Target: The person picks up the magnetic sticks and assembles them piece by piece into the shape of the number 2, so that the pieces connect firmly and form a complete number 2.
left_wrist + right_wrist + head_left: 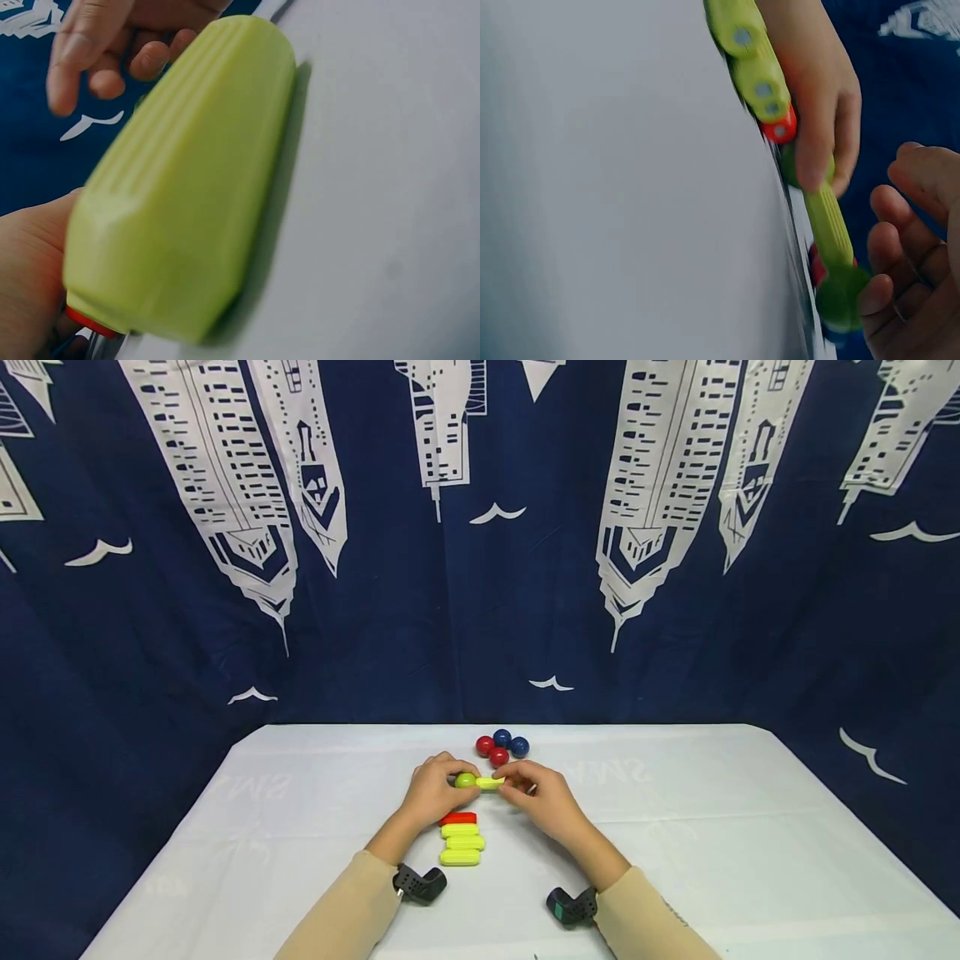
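My left hand (433, 789) holds a green ball (466, 780) between thumb and fingers. A ridged lime-yellow rod (491, 783) runs from that ball to a second green ball (842, 298), which the right hand hides in the head view. My right hand (543, 797) hovers around this far end; in the right wrist view its fingers hang loosely curled beside the second ball, one fingertip (875, 296) right at its edge. A large lime rod (187, 180) fills the left wrist view, close in front of the left hand (30, 255).
Near the left wrist lie a red rod (458, 818) and several lime rods (460, 857), side by side in a column. Beyond the hands sit red balls (485, 746) and blue balls (519, 747), clustered on the white tabletop (675, 835). A patterned blue curtain (450, 610) hangs behind.
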Motion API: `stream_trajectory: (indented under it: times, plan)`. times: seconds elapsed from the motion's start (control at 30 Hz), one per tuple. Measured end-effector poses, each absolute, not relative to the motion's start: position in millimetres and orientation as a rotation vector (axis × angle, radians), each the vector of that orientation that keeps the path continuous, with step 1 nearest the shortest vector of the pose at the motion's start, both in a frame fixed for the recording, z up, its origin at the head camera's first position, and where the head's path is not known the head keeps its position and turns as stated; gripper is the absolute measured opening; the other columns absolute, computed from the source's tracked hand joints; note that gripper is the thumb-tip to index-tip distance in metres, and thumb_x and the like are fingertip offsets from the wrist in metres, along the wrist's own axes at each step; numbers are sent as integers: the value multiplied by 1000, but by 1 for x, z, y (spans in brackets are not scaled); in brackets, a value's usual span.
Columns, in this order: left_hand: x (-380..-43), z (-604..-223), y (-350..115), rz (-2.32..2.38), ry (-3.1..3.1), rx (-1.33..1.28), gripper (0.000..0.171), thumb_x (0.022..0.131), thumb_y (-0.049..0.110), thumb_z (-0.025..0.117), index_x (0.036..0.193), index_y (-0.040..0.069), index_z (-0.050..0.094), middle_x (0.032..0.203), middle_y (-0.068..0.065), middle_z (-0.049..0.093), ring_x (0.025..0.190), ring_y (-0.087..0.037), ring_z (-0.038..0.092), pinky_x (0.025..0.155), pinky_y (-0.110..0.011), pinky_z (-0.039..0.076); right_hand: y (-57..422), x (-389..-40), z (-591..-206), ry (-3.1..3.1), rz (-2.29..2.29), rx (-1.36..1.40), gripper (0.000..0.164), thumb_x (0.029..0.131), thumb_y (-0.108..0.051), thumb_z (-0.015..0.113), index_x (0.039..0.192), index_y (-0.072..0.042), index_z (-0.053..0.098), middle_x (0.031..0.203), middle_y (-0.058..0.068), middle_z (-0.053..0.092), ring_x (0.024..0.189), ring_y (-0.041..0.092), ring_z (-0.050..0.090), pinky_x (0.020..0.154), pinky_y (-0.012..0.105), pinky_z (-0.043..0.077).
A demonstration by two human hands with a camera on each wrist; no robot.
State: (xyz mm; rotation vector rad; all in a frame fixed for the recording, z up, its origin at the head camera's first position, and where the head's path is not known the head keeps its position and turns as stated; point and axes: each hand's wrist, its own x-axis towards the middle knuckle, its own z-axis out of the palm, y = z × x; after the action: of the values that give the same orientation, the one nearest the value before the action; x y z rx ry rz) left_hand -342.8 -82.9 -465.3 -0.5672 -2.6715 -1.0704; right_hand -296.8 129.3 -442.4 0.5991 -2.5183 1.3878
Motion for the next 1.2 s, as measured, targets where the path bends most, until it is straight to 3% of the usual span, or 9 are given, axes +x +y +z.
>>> stream_trajectory:
  times: [0.27,1.2]
  plan:
    - [-343,-463,-83,-1073,-2660,-578,17,79,28,83,94,24,77,85,6,64,88,-13,56,84,-39,37,105,-289,-444,-2593,1335,801,17,89,-10,73,105,-13,76,85,-2,68,71,8,57,66,19,49]
    - [-345,-466,-84,-1101,-2653,-561,16,78,27,83,93,25,78,85,6,64,88,-14,56,84,-38,37,99,-294,-464,-2662,1105,730,11,84,-17,79,95,-17,77,78,-10,62,68,2,49,62,19,42]
